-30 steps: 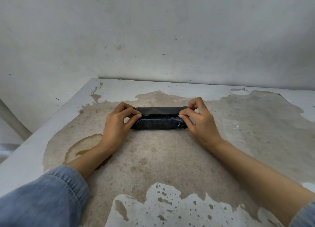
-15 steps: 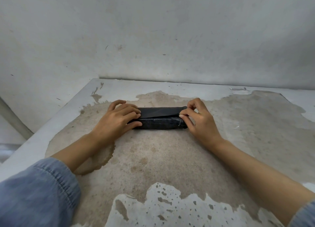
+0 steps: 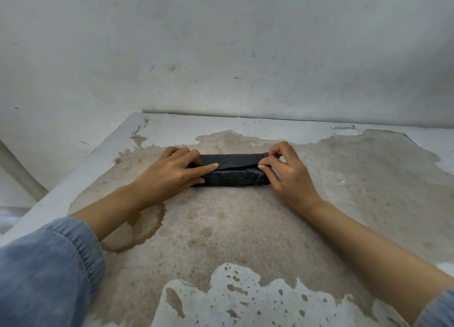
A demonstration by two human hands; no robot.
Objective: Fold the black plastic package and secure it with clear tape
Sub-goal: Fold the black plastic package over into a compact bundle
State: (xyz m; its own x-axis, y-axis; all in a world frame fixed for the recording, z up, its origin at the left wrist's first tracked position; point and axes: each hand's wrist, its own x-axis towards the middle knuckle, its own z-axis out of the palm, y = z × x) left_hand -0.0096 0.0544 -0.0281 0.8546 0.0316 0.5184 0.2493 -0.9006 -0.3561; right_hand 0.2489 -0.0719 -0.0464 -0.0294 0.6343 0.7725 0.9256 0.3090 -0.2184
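The black plastic package (image 3: 233, 176) lies as a long, narrow bundle across the middle of the worn table (image 3: 245, 228). A loose black flap (image 3: 231, 159) lies folded over its top. My left hand (image 3: 172, 174) rests flat on the package's left end, index finger stretched along the flap's edge. My right hand (image 3: 290, 169) pinches the flap's right corner between thumb and fingers at the package's right end. No tape is visible.
The table has peeling white paint (image 3: 221, 297) near me and a brown ring stain (image 3: 137, 231) under my left forearm. A grey wall (image 3: 221, 56) rises right behind the table. The table's left edge (image 3: 61, 184) drops away.
My left hand has turned from pinching the left end to lying flat over it, sliding inward along the flap. My right hand keeps its pinch at the right end.
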